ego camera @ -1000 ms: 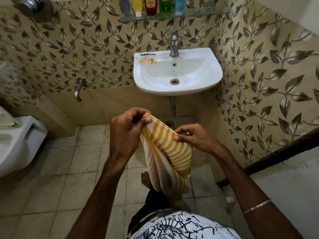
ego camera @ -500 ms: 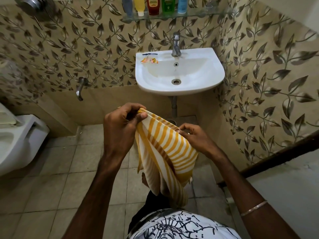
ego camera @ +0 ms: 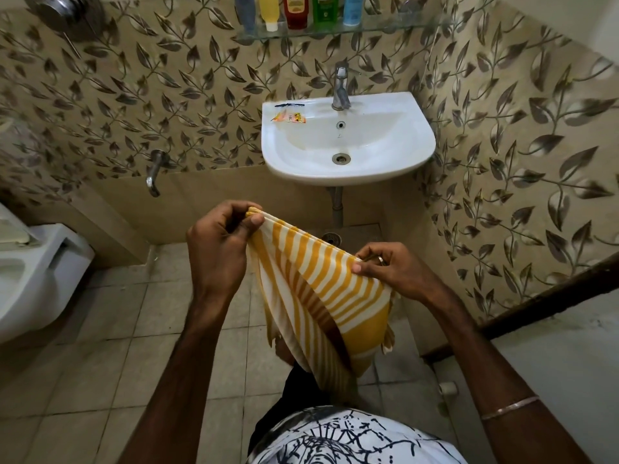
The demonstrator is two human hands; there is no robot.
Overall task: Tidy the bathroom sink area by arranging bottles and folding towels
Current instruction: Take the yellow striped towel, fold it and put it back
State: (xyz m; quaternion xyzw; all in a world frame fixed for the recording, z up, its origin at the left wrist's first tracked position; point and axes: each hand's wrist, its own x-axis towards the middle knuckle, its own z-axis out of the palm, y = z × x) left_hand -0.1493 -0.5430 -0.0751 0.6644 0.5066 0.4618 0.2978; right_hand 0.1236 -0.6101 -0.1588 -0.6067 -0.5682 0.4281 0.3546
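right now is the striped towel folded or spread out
Folded, partly: the towel hangs doubled in layers, its top edge pinched between the left hand and right hand.

Both forearms are bare. A thin metal bangle (ego camera: 509, 407) circles the right wrist, a ring (ego camera: 381, 260) sits on a right finger, and a white shirt (ego camera: 351, 437) carries black line print.

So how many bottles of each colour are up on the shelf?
Grey bottle: 1
Yellow bottle: 1
Red bottle: 1
Green bottle: 1
Blue bottle: 1
Total: 5 bottles on the glass shelf.
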